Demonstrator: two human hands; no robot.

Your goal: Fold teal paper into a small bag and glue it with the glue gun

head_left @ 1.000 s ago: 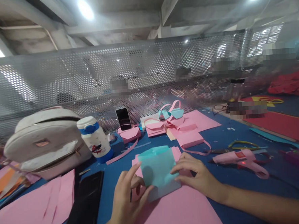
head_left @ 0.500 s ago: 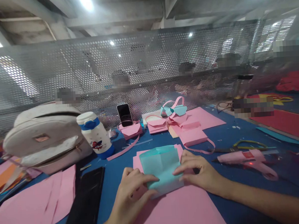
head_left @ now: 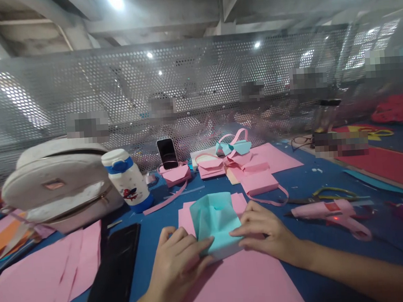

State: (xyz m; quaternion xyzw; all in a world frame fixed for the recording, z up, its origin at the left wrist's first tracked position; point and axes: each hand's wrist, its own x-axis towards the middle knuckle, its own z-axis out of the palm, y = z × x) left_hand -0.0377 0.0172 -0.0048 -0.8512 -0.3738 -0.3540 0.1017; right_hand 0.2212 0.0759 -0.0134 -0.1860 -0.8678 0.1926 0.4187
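Note:
A folded light-blue paper piece (head_left: pixel 216 216) stands partly open over pink sheets (head_left: pixel 243 283) in the middle of the table. Its upper flap rises away from me, with creases on the left side. My left hand (head_left: pixel 181 261) pinches the lower left corner between thumb and fingers. At the lower right edge, my right hand (head_left: pixel 273 231) grips the same paper, thumb below and fingers above. Beyond it lie small pink paper bags (head_left: pixel 260 184) with strips and a light-blue one (head_left: pixel 238 147).
A pink glue gun (head_left: pixel 335 211) and green-handled scissors (head_left: pixel 337 193) lie to the right. On the left are a black phone (head_left: pixel 115 270), pink sheets (head_left: pixel 35 279), a white bottle (head_left: pixel 128 180) and a pale backpack (head_left: pixel 63 187). A perforated screen (head_left: pixel 190 83) stands behind.
The light-blue paper's upper part has opened and bulged, its top edge shifting left and up. Both hands have moved slightly left, still holding the lower corners.

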